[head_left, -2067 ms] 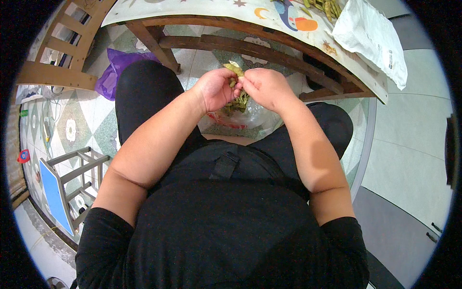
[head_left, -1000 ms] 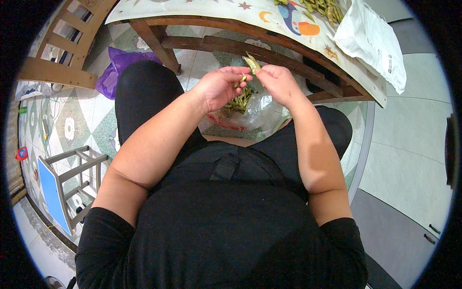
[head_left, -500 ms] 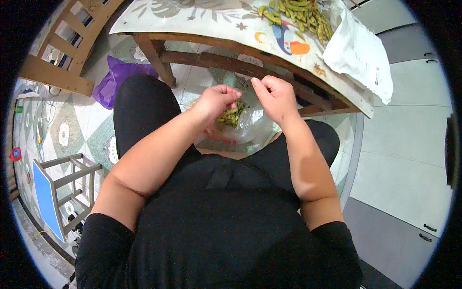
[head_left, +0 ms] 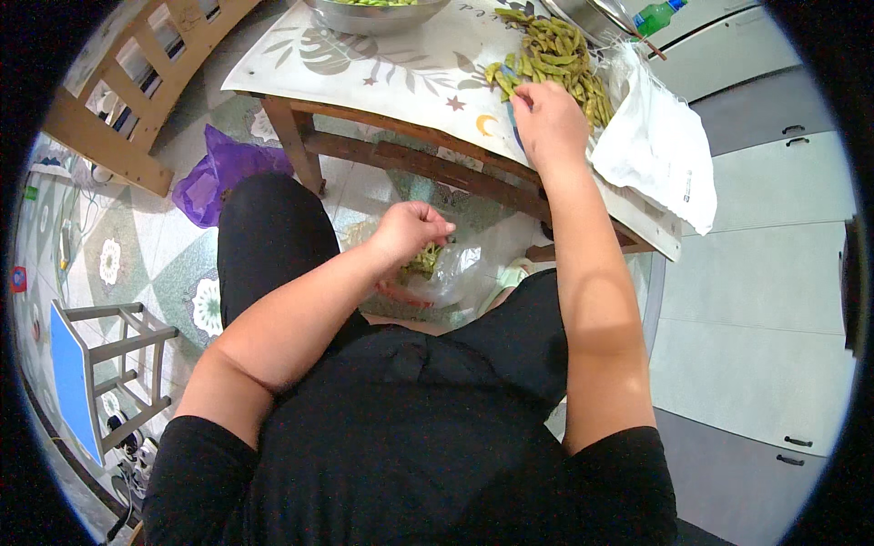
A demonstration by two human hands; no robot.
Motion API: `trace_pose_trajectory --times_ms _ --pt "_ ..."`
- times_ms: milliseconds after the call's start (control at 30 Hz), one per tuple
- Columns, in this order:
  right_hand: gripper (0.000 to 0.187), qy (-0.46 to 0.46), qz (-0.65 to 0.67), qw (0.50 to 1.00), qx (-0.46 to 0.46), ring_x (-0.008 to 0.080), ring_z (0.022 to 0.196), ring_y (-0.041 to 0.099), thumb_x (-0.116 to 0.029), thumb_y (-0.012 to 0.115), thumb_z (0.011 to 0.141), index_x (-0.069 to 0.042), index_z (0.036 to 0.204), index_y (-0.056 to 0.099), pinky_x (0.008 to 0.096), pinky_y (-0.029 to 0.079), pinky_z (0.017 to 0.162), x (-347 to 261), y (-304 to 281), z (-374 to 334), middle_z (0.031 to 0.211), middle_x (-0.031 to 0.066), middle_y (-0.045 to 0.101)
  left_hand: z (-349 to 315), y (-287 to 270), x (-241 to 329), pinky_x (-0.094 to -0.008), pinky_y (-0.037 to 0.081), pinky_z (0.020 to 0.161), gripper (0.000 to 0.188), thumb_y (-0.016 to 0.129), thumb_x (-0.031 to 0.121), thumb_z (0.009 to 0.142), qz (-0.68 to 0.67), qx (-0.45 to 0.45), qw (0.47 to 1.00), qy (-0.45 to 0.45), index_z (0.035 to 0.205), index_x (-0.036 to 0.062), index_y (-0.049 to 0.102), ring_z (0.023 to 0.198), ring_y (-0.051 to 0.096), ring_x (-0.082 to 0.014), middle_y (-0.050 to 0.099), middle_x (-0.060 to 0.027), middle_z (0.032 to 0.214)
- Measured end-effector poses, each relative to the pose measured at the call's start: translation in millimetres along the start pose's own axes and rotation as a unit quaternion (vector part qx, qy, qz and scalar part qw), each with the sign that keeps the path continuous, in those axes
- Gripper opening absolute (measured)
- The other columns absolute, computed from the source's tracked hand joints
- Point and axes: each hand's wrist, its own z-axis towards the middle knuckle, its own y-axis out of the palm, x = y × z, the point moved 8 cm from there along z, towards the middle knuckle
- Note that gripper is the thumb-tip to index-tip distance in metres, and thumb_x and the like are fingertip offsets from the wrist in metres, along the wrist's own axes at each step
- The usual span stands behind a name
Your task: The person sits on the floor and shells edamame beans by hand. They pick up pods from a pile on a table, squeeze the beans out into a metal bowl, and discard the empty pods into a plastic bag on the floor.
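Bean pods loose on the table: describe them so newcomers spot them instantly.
Find the leaf-printed tabletop at the top. Near its right end, the bean pods are heaped beside the white bag, just beyond the right hand. Unlike the brighter greens in the metal bowl, they lie loose.

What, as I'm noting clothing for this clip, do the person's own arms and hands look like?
The left hand and right hand are both bare, without gloves. The left sleeve and right sleeve are short and black, ending above the elbows. No watch or bracelet shows at either wrist.
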Motion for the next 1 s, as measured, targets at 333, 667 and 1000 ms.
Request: trace_pose_trajectory --times_ms 333,667,1000 --pt "0.013 0.204 0.551 0.808 0.043 0.0062 0.063 0.050 -0.010 0.055 0.078 0.001 0.084 0.057 0.0190 0.041 0.060 29 -5 -61 0.074 0.0027 0.058 1 -7 11 -0.0281 0.040 0.050 0.030 0.062 0.029 0.073 0.077 0.059 0.989 0.115 0.062 0.0020 0.056 0.051 0.045 -0.0111 0.052 -0.0039 0.054" --pt "0.009 0.214 0.527 0.808 -0.152 0.0044 0.060 0.048 -0.007 0.058 0.072 -0.001 0.079 0.058 0.0180 0.041 0.056 5 45 -138 0.067 -0.0007 0.055 0 -4 22 -0.0224 0.039 0.049 0.015 0.065 0.013 0.064 0.032 0.006 0.999 0.041 0.071 0.0013 0.058 0.051 0.046 -0.0073 0.053 -0.0011 0.058" --pt "0.013 0.269 0.609 0.719 -0.200 0.0030 0.058 0.044 -0.010 0.057 0.076 -0.003 0.085 0.055 0.0160 0.035 0.051 1 69 -149 0.069 -0.0025 0.052 -6 23 8 -0.0197 0.038 0.053 0.017 0.062 0.016 0.074 -0.057 -0.125 0.990 -0.008 0.083 0.0020 0.059 0.057 0.046 -0.0045 0.054 0.0021 0.068"
